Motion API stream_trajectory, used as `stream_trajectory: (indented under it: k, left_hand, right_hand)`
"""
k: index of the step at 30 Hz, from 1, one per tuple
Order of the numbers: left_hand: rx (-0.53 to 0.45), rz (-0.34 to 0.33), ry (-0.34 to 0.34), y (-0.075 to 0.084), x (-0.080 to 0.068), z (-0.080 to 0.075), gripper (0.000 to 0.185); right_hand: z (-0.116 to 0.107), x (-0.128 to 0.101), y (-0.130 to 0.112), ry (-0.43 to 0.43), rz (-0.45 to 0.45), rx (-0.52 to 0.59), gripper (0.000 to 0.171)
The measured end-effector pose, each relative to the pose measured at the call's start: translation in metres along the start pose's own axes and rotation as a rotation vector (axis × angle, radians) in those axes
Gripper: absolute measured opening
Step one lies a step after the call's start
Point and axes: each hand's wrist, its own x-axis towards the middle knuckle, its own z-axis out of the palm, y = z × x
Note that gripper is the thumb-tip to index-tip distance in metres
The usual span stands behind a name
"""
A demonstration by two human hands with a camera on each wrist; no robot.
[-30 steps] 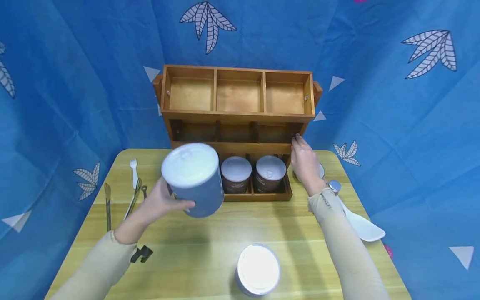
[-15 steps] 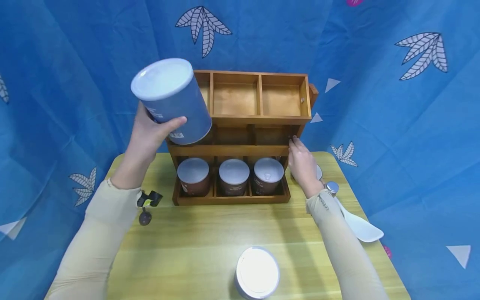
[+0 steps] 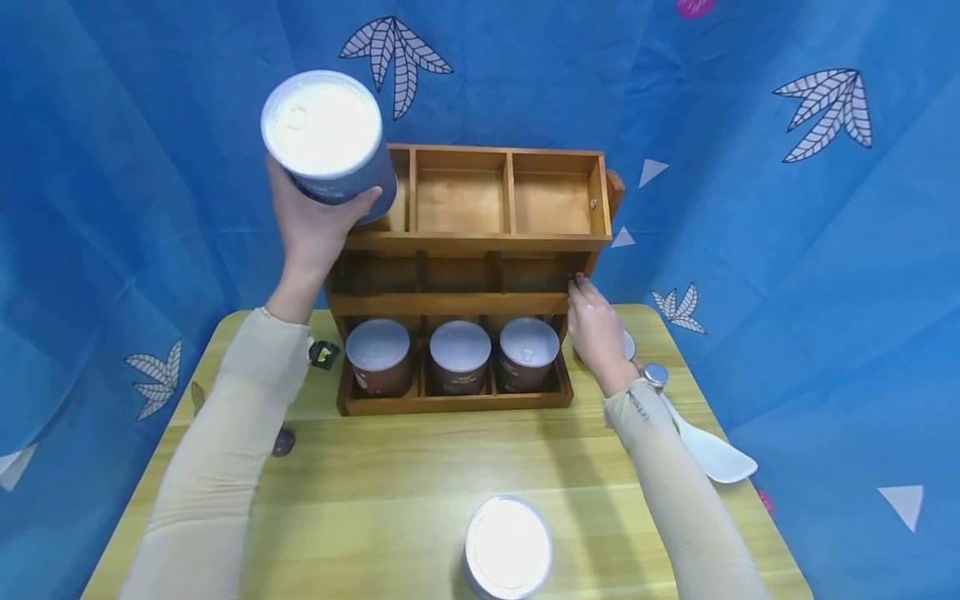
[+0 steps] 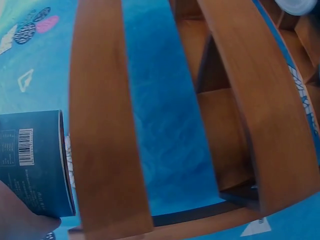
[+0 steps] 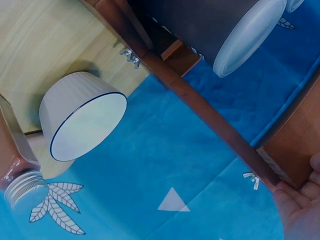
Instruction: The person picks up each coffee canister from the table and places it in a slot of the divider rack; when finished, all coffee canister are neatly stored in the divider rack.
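the left hand (image 3: 315, 225) holds the blue can (image 3: 330, 137) raised just over the wooden rack's (image 3: 465, 242) top-left compartment, fingers wrapped round its side; placing seems in hand, so next lower it straight in; its long axis is tilted, white lid toward the camera; the right hand (image 3: 592, 329) rests relaxed fingers on the rack's right end

Three brown white-lidded jars (image 3: 459, 357) fill the bottom shelf; a white-lidded can (image 3: 507, 547) and white spatula (image 3: 708, 450) rest on the table (image 3: 390, 492).

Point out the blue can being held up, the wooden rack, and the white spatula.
blue can (image 3: 322, 125), head view, on its white lid.
wooden rack (image 3: 450, 302), head view, on the middle shelf's front edge.
white spatula (image 3: 712, 456), head view, on its blade.
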Motion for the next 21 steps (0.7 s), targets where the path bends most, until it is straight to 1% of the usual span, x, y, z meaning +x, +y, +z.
stream_trajectory:
  k: [4, 6, 10, 13, 15, 18, 21]
  left_hand:
    - [0.074, 0.000, -0.008, -0.011, 0.001, 0.003, 0.108]
    - [0.119, -0.009, -0.011, -0.020, 0.002, 0.003, 0.110]
    - [0.217, -0.043, -0.025, -0.044, 0.003, 0.002, 0.111]
    - [0.277, -0.050, -0.040, -0.056, 0.003, 0.001, 0.112]
    - [0.310, -0.058, -0.051, -0.060, 0.002, 0.001, 0.111]
    - [0.345, -0.075, -0.074, -0.060, 0.003, 0.000, 0.111]
    - [0.348, -0.102, -0.104, -0.057, 0.003, 0.000, 0.113]
  right_hand:
    - [0.001, 0.000, 0.001, 0.000, -0.001, -0.010, 0.036]
    - [0.001, 0.001, 0.002, 0.002, -0.003, -0.012, 0.036]
    - [0.002, 0.000, 0.001, 0.004, -0.012, -0.003, 0.035]
    - [0.003, 0.000, 0.001, 0.010, -0.016, -0.006, 0.035]
    - [0.004, 0.000, 0.001, 0.015, -0.019, -0.011, 0.035]
    - [0.004, 0.001, 0.001, 0.023, -0.022, -0.017, 0.034]
    - [0.003, 0.001, 0.002, 0.031, -0.020, -0.016, 0.034]
